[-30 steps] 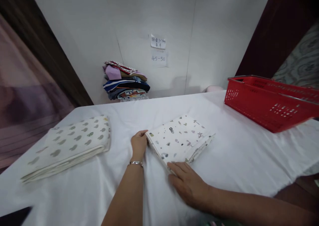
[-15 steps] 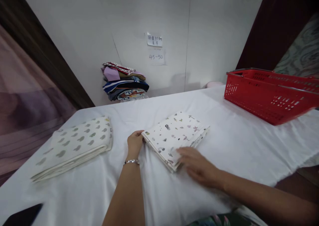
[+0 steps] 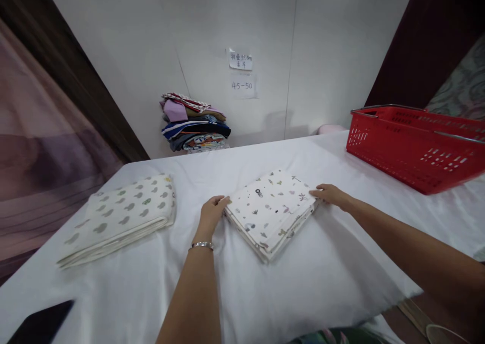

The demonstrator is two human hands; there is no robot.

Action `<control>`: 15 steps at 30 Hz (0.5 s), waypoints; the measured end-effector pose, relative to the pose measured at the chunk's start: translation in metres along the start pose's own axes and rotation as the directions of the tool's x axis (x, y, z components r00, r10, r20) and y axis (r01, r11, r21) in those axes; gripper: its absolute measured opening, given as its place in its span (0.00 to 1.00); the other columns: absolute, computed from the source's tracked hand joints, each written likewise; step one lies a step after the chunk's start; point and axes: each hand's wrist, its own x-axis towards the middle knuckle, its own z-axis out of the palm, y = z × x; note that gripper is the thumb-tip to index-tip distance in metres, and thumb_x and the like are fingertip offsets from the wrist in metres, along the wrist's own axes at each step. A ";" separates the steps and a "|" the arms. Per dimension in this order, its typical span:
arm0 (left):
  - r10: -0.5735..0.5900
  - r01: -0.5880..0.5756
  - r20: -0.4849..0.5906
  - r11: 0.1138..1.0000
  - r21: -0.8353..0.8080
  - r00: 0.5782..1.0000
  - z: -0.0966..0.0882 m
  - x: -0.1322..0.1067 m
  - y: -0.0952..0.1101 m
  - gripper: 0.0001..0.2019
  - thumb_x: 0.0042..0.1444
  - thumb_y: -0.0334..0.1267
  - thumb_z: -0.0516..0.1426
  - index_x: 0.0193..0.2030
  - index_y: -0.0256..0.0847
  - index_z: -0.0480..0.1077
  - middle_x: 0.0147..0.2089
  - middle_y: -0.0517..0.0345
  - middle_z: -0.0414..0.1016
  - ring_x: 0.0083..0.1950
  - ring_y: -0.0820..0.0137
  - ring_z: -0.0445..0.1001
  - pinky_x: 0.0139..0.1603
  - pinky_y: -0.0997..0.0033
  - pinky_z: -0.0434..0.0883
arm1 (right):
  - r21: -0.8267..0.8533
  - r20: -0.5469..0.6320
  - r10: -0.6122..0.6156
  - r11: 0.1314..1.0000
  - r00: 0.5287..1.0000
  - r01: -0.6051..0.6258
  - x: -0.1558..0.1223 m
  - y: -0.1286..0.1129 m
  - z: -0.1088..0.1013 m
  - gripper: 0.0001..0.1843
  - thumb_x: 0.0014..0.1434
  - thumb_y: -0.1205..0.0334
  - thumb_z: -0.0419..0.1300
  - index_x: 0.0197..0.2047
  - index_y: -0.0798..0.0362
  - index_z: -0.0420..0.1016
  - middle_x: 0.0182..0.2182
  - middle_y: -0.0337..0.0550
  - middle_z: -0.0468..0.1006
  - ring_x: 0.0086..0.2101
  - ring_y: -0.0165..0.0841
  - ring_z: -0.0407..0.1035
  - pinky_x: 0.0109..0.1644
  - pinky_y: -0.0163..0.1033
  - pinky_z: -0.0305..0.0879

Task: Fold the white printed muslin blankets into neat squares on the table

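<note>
A folded white cloth [image 3: 271, 207] with small grey, green and pink prints lies in front of me on the white-covered table [image 3: 250, 298]. At its left corner, my left hand [image 3: 213, 212], with a silver bracelet at the wrist, pinches the edge between thumb and fingers. My right hand [image 3: 330, 194] grips the opposite corner on the right. Several layers show along the cloth's near edges. Off to the left lies a second folded white cloth [image 3: 125, 212] with grey leaf-like prints, touched by neither hand.
A red plastic basket [image 3: 401, 152] with metal handles stands on the table at the right. Behind the far table edge rises a stack of folded fabrics [image 3: 197, 124]. A dark flat object [image 3: 41, 324] lies at the near left. Paper notes [image 3: 243, 86] hang on the wall.
My right hand has moved from the near edge of the printed cloth to its right corner and closed on it. My left hand stays at the left corner.
</note>
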 end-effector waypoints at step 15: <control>-0.017 -0.017 0.286 0.993 0.114 0.958 0.065 -0.038 0.014 0.18 0.41 0.40 0.64 0.41 0.37 0.72 0.32 0.58 0.72 0.30 0.74 0.69 0.30 0.77 0.66 | -0.196 -0.190 -0.193 0.968 0.963 0.155 0.079 -0.044 -0.050 0.31 0.47 0.69 0.62 0.55 0.66 0.64 0.46 0.64 0.70 0.46 0.47 0.65 0.50 0.51 0.60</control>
